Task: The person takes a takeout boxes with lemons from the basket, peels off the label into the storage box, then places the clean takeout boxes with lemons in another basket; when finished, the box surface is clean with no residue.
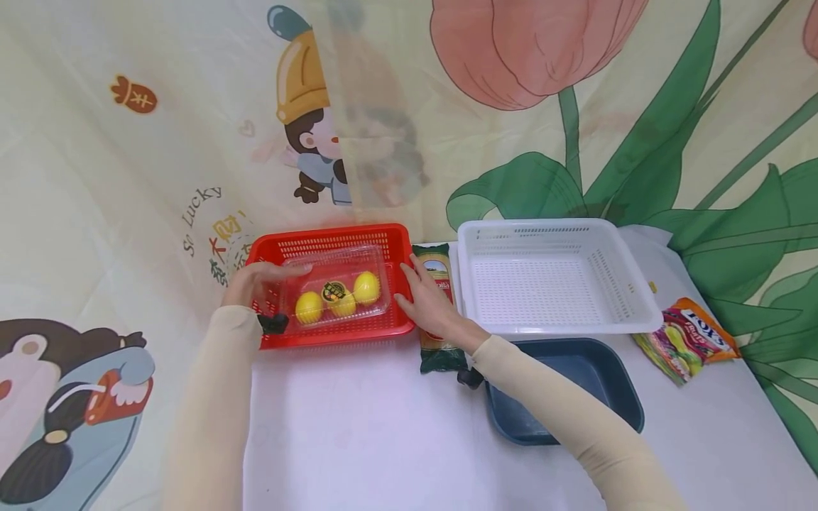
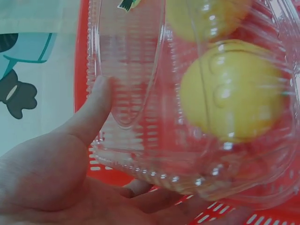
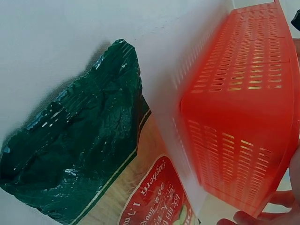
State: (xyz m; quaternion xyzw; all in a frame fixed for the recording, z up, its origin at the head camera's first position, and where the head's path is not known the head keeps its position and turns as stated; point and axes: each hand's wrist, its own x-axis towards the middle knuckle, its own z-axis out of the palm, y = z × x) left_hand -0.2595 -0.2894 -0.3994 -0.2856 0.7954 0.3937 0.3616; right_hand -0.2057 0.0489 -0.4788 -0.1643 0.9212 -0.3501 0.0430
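Note:
A clear plastic box [image 1: 334,284] with three round yellow fruits [image 2: 234,91] lies tilted inside the red basket [image 1: 358,337]. My left hand [image 1: 258,280] grips its left end. In the left wrist view the thumb presses on the lid while the fingers reach under the edge. At the basket's right end, my right hand [image 1: 429,298] touches the rim with its fingers fairly straight; the right wrist view shows only some fingertips [image 3: 281,199] beside the wall. Below this hand lies a green-ended spaghetti packet [image 3: 89,136], partly covered by it in the head view.
To the right stands a white basket [image 1: 562,328], with a dark blue tray [image 1: 575,390] in front, partly hidden by my right forearm. A colourful Fox's candy bag [image 1: 690,341] lies at the far right. A printed curtain [image 1: 396,71] hangs behind the white table [image 1: 364,426].

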